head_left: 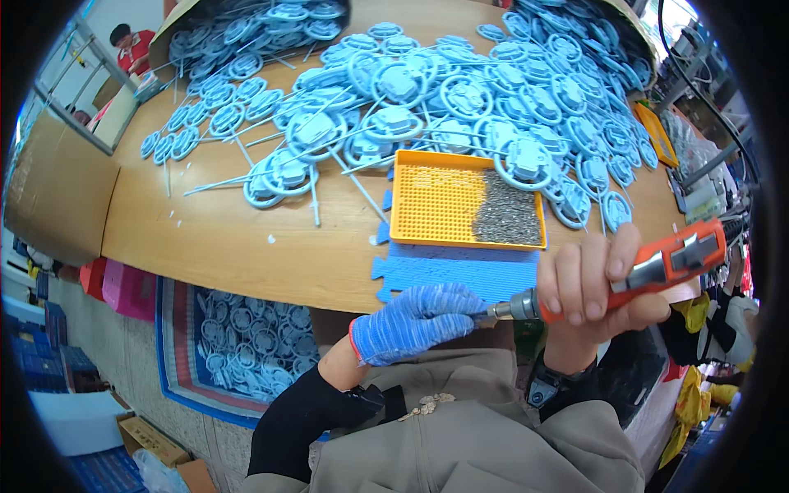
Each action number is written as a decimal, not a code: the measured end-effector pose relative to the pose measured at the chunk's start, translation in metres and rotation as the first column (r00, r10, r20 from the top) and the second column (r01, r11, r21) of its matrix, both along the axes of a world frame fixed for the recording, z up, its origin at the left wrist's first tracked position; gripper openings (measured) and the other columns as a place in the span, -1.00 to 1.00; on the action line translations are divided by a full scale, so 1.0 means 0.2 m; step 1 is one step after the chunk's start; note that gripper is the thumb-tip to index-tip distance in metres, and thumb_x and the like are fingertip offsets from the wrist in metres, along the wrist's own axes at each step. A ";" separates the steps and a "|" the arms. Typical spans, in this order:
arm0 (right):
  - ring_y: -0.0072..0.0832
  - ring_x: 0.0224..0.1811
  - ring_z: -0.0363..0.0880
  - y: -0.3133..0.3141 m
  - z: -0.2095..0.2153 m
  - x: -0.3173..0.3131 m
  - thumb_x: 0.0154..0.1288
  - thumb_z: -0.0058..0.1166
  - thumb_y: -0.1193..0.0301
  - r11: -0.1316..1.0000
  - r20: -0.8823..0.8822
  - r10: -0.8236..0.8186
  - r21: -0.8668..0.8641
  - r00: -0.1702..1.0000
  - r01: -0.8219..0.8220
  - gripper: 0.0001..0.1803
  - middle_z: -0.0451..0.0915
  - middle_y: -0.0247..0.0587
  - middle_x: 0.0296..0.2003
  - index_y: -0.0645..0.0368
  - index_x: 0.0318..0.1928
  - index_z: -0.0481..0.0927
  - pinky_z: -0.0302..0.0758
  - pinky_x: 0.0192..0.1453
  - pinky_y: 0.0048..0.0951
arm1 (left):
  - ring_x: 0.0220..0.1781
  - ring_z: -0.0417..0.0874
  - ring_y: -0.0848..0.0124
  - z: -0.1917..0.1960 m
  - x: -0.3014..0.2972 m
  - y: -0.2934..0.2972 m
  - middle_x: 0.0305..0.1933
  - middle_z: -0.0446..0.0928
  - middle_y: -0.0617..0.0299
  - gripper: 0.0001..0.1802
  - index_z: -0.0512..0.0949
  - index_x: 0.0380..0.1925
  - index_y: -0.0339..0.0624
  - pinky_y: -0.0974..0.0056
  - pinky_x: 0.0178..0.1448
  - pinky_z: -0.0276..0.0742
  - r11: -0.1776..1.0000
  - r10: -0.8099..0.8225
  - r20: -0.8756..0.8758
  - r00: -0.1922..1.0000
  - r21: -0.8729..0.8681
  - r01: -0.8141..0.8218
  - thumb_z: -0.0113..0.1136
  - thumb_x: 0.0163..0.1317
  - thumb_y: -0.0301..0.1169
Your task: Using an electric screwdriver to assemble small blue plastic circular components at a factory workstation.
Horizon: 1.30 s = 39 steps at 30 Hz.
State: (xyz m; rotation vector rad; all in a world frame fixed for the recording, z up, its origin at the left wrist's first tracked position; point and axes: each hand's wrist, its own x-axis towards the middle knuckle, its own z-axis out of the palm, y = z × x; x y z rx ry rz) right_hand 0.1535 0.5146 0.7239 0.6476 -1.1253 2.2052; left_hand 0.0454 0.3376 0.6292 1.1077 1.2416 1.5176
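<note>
Holding: our right hand is clenched round the orange electric screwdriver.
Tip: our gloved left hand pinches the metal bit, just left of the right hand.
Risk: we judge the knit glove could snag if the bit spins.
Beyond the hands: ribbed blue mat; orange gridded tray of small dark screws; pale blue round plastic parts.

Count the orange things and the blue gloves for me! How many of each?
Orange screw tray: 1
Orange tray at the table's far right edge: 1
Orange electric screwdriver, held in the right hand: 1
Blue glove, on the left hand: 1
Total: 4
</note>
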 end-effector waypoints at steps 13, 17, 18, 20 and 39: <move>-0.47 -0.53 0.44 0.29 -0.04 0.25 0.26 0.14 -0.08 0.978 -0.048 -0.197 -0.080 0.979 0.193 -0.44 0.48 -0.33 -0.52 0.18 -0.12 0.43 0.39 -0.38 -0.35 | 0.14 0.51 0.36 0.09 0.14 0.37 0.03 0.60 0.16 -0.68 0.60 -0.02 -0.31 0.23 0.29 0.35 0.978 -0.049 0.060 0.997 -0.197 0.060 0.25 0.20 -0.52; -0.45 -0.45 0.44 0.37 -0.06 0.36 0.27 0.18 0.00 0.993 -0.044 -0.090 -0.079 0.995 0.087 -0.50 0.46 -0.29 -0.47 0.17 -0.08 0.43 0.35 -0.32 -0.33 | 0.05 0.54 0.41 -0.01 0.11 0.37 -0.05 0.61 0.23 -0.74 0.62 -0.10 -0.29 0.28 0.21 0.42 0.958 -0.173 0.001 0.985 -0.234 0.169 0.27 0.20 -0.49; -0.46 -0.45 0.44 0.37 -0.07 0.40 0.28 0.18 0.01 0.989 -0.042 -0.100 -0.113 0.994 0.095 -0.50 0.46 -0.29 -0.47 0.17 -0.08 0.43 0.34 -0.32 -0.34 | 0.01 0.55 0.41 -0.03 0.09 0.43 -0.09 0.61 0.25 -0.79 0.63 -0.15 -0.26 0.29 0.19 0.43 0.930 -0.202 0.071 0.977 -0.298 0.214 0.27 0.22 -0.47; -0.49 -0.48 0.42 0.38 -0.09 0.43 0.21 0.25 0.01 0.980 -0.039 -0.130 -0.154 0.991 0.123 -0.47 0.46 -0.29 -0.51 0.19 -0.11 0.42 0.31 -0.41 -0.43 | -0.13 0.52 0.53 0.13 0.14 0.54 -0.15 0.59 0.36 -0.69 0.59 -0.07 -0.23 0.40 0.01 0.41 0.890 -0.301 0.144 0.943 -0.312 0.332 0.32 0.20 -0.36; -0.57 -0.54 0.42 0.40 -0.07 0.56 0.05 0.09 0.47 0.968 0.026 -0.130 -0.215 0.991 0.132 -0.75 0.46 -0.24 -0.56 0.23 -0.22 0.42 0.32 -0.54 -0.60 | -0.20 0.50 0.63 -0.19 -0.02 0.54 -0.12 0.57 0.41 -0.64 0.57 0.00 -0.18 0.48 -0.11 0.40 0.775 -0.481 0.044 0.875 -0.445 0.449 0.27 0.28 -0.24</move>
